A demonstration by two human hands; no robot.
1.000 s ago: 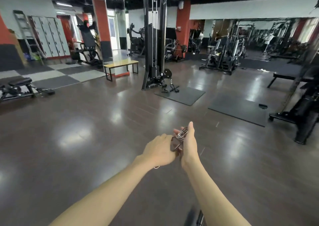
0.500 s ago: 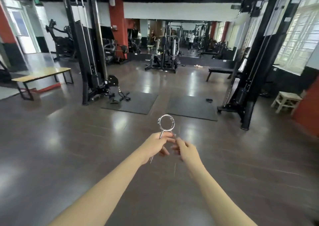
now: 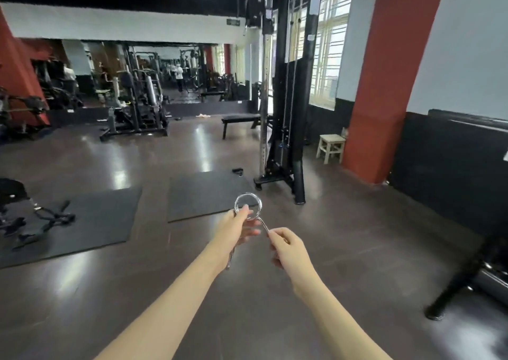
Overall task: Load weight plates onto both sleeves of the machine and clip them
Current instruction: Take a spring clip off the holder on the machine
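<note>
Spring clip [image 3: 248, 206] sits gripped between both hands: left hand [image 3: 237, 230] closed at its coil, right hand [image 3: 286, 247] pinching one handle; squeeze both handles fully before sliding it on.

Two floor mats [image 3: 209, 194] lie side by side, a cable machine [image 3: 286, 112] right of them, a stool [image 3: 330, 147] beyond.

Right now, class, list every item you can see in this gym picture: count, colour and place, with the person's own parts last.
chrome spring collar clip: one, silver, held in both hands
dark rubber floor mats: two, grey, mid floor
black cable machine tower: one, right of centre
small wooden stool: one, cream, by red pillar
black flat bench: one, near mirror wall
left hand: one, gripping clip
right hand: one, fingers pinching clip handle
</note>
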